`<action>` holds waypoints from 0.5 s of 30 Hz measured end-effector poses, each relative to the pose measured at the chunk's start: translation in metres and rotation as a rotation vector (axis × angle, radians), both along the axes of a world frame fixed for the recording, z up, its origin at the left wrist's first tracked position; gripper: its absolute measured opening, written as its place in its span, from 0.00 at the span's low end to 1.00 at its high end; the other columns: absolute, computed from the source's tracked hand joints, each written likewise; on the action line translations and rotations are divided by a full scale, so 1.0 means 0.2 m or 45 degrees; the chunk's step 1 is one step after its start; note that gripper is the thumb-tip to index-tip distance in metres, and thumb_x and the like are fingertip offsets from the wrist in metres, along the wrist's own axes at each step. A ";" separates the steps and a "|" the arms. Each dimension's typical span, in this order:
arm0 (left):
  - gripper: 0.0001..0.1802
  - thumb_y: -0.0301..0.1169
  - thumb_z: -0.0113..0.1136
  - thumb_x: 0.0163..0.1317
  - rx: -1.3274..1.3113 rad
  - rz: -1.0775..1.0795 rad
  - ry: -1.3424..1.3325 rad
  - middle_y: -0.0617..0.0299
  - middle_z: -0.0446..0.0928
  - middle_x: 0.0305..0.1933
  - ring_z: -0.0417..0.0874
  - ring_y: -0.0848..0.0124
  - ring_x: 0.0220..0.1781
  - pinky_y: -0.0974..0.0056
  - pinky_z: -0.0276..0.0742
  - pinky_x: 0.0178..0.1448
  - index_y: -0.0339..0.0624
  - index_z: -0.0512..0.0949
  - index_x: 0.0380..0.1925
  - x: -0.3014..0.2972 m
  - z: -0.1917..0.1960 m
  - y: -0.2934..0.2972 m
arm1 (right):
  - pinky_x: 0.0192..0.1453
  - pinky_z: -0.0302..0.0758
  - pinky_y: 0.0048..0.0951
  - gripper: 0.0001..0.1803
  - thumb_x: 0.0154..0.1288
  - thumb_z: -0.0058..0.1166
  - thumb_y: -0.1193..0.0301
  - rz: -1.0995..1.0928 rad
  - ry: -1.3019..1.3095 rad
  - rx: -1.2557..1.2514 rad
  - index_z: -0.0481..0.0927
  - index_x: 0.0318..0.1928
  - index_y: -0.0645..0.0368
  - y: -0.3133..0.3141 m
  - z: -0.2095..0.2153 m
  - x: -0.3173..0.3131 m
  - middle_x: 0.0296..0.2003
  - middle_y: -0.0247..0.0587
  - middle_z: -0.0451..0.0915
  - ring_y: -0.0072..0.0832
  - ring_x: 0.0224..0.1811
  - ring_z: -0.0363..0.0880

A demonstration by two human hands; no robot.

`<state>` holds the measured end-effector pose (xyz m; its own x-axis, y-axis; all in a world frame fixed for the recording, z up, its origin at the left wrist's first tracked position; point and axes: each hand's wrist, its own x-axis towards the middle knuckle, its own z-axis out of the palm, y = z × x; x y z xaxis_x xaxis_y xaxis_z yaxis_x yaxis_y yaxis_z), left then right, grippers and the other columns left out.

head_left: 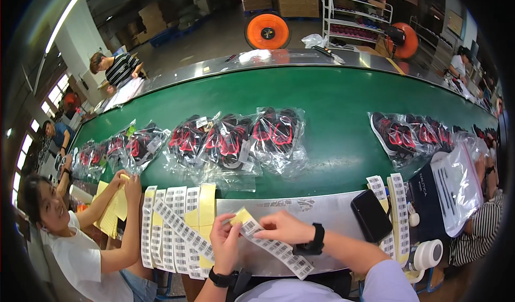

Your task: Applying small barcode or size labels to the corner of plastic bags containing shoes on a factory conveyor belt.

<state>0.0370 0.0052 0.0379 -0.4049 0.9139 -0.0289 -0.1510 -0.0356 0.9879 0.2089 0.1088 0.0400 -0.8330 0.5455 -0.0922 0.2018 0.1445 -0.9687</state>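
My left hand (pixel 224 243) is closed on the upper end of a strip of barcode labels (pixel 284 253), where its yellow backing shows. The fingers of my right hand (pixel 281 227) pinch the same strip a little further down, and its lower part slants toward the metal table edge (pixel 327 211). To the left of my hands, more label strips (pixel 175 216) hang side by side over the edge, one lying across them (pixel 185 229). Beyond my hands, pairs of black and red shoes in clear bags (pixel 276 133) sit on the green conveyor belt (pixel 332 98).
A black phone (pixel 371 216) and further label strips (pixel 398 211) lie to my right, near a white bottle (pixel 427 255) and a dark bag (pixel 429 194). At left, a co-worker (pixel 80 243) holds yellow sheets (pixel 111 208). More bagged shoes (pixel 402 133) rest at right.
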 end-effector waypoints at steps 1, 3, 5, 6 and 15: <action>0.20 0.20 0.55 0.64 0.000 0.027 -0.009 0.56 0.82 0.35 0.81 0.76 0.34 0.73 0.76 0.39 0.36 0.68 0.56 0.01 0.01 0.01 | 0.32 0.72 0.23 0.14 0.64 0.59 0.64 0.005 -0.040 -0.087 0.82 0.37 0.65 -0.03 0.00 0.02 0.26 0.35 0.81 0.14 0.28 0.74; 0.20 0.19 0.56 0.63 0.044 -0.079 0.086 0.55 0.82 0.37 0.82 0.76 0.38 0.74 0.75 0.40 0.35 0.68 0.56 0.04 0.02 0.04 | 0.32 0.70 0.21 0.11 0.65 0.58 0.67 -0.076 0.022 -0.221 0.83 0.37 0.65 -0.06 -0.08 0.02 0.26 0.29 0.79 0.11 0.29 0.71; 0.21 0.19 0.56 0.63 0.028 -0.036 -0.010 0.55 0.82 0.39 0.81 0.76 0.41 0.74 0.75 0.41 0.35 0.69 0.57 0.10 0.07 0.05 | 0.37 0.74 0.20 0.12 0.66 0.57 0.69 -0.473 0.261 -0.568 0.83 0.40 0.67 -0.12 -0.03 0.04 0.30 0.33 0.83 0.13 0.32 0.77; 0.23 0.19 0.56 0.63 0.057 -0.066 0.052 0.58 0.81 0.37 0.80 0.77 0.39 0.74 0.74 0.40 0.37 0.68 0.58 0.13 0.06 0.07 | 0.38 0.75 0.20 0.11 0.66 0.56 0.71 -0.467 0.177 -0.395 0.83 0.43 0.68 -0.10 0.01 0.07 0.33 0.31 0.83 0.14 0.34 0.78; 0.17 0.21 0.58 0.63 0.182 0.125 0.574 0.63 0.81 0.30 0.77 0.78 0.30 0.71 0.73 0.34 0.35 0.76 0.53 0.05 -0.03 -0.01 | 0.37 0.73 0.21 0.12 0.64 0.60 0.69 -0.474 0.044 -0.251 0.82 0.42 0.67 -0.22 -0.09 -0.01 0.30 0.31 0.82 0.13 0.31 0.73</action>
